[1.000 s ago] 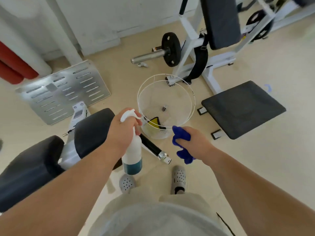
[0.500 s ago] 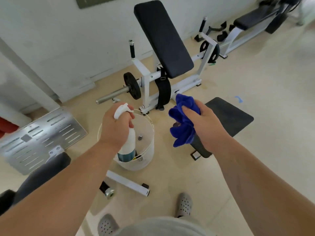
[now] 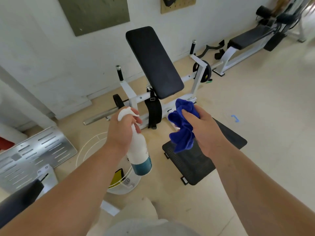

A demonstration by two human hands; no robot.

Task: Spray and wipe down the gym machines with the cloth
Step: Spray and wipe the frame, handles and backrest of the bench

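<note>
The left hand (image 3: 121,132) is wrapped around a white spray bottle with a teal base (image 3: 139,150), forefinger by the trigger, directly above a clear plastic bucket (image 3: 125,182). The right hand (image 3: 202,132) bunches a crumpled blue cloth (image 3: 183,125) over a black floor pad (image 3: 201,160). Fired from here, the spray would likely fall short of the tilted black padded backrest (image 3: 154,63) beyond, wetting the floor instead.

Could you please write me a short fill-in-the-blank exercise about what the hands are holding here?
1. The left hand grips a white ____ bottle.
2. The right hand holds a cloth coloured ____.
3. The bucket on the floor sits below the ____ hand.

Missing words: spray; blue; left
</note>
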